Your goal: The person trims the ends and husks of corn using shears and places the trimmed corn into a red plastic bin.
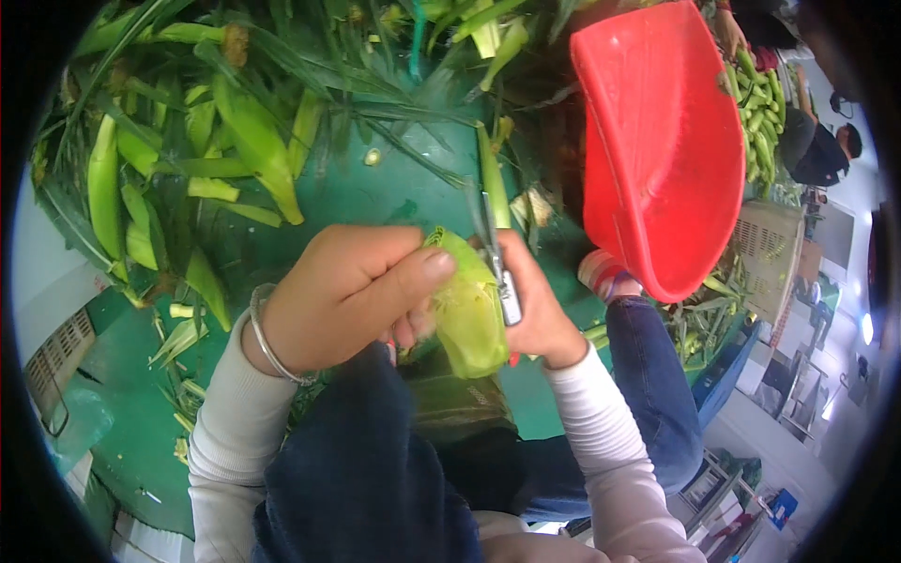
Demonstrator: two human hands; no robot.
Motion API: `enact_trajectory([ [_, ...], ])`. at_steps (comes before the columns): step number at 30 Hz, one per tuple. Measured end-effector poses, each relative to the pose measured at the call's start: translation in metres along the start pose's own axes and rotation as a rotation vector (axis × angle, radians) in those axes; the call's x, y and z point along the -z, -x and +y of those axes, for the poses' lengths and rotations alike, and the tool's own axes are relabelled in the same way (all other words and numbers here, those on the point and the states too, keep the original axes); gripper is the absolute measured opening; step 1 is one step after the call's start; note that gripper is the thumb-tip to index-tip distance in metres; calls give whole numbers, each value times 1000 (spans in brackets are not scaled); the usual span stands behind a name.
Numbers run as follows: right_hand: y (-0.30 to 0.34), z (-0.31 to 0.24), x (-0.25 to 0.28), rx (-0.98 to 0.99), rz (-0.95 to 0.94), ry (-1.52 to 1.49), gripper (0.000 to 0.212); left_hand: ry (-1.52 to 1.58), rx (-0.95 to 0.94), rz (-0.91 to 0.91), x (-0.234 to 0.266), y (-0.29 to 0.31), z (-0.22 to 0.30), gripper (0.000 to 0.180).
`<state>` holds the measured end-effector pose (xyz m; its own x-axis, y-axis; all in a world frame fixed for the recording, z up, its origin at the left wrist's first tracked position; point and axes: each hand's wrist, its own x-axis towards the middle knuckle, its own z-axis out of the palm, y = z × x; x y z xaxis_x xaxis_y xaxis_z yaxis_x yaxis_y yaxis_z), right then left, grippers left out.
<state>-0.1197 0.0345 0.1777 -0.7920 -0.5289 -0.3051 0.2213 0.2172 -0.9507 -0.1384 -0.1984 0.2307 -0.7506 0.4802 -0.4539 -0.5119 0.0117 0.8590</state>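
A pale green ear of corn [472, 328], still wrapped in husk, is held in front of me above my lap. My left hand [352, 296] is closed on its upper end, the thumb pressed against the husk. My right hand [535, 305] grips a knife [510, 298] with a light handle, its blade pointing away from me along the corn's right side. The right fingers behind the corn are partly hidden. Beyond my left hand, a heap of green corn ears [251, 141] with long leaves lies on the green floor [375, 169].
A large red plastic scoop-shaped basin [662, 141] stands at the far right, by my shoe [605, 272]. Loose husk pieces [178, 340] lie on the floor at left. A perforated crate [765, 249] and a pile of corn [758, 113] are farther right, near other people.
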Motion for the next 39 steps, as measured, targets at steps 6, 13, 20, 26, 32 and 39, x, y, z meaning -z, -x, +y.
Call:
enact_trajectory([
  [6, 2, 2, -24, -50, -320, -1065, 79, 164, -366, 79, -25, 7, -6, 26],
  [13, 14, 16, -24, -295, -63, -826, 70, -602, -985, 125, -26, 12, -11, 23],
  [20, 15, 19, -11, -186, -124, -872, 60, -602, -1037, 40, -26, 10, -9, 21],
  [26, 25, 17, 6, -330, -116, -927, 78, -600, -996, 8, -25, 5, 1, 26],
  [32, 31, 25, 15, -391, -155, -1030, 88, 172, -299, 309, -15, -16, 8, 24],
  [39, 6, -12, 10, -283, 107, -522, 85, 56, -22, 277, -10, -24, 12, 31],
])
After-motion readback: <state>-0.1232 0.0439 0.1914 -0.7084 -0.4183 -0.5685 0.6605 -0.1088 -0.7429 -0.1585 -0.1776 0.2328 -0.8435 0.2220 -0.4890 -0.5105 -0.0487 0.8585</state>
